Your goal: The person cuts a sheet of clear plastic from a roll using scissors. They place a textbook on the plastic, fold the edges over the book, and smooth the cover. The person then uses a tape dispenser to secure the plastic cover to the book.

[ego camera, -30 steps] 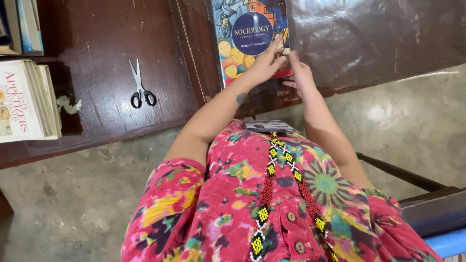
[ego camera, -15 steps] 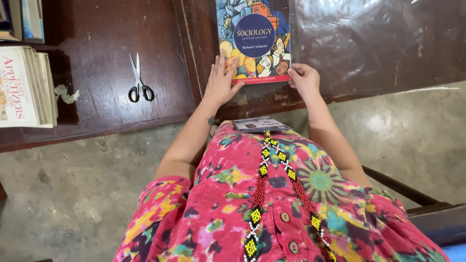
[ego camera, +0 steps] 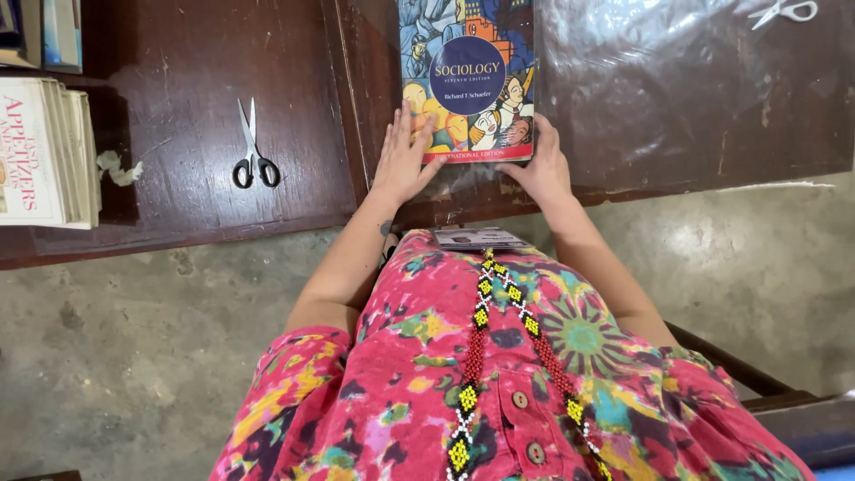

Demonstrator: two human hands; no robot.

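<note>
Your left hand (ego camera: 403,158) lies flat and open on the lower left corner of the book (ego camera: 469,80), fingers spread over the cover, gripping nothing. Your right hand (ego camera: 539,169) rests open at the lower right corner, fingers touching the book's near edge. The book sits face up on the desk (ego camera: 294,107) just ahead of both hands, over a sheet of clear plastic film (ego camera: 677,80) that spreads away to the right of your right hand.

Judging by its look, the book is a thick paperback with a glossy pictured cover: fairly heavy, stiff enough to lift flat, but likely to slide on the film (slick on slick). A hold on the two long edges, thumbs on top, would probably be steadier than one on the corners, which may bend. The film looks thin, limp and prone to creasing.

Black-handled scissors (ego camera: 254,151) lie well to the left of your left hand, with a stack of books (ego camera: 44,151) beyond them. A white-handled pair (ego camera: 784,12) lies far beyond your right hand.
</note>
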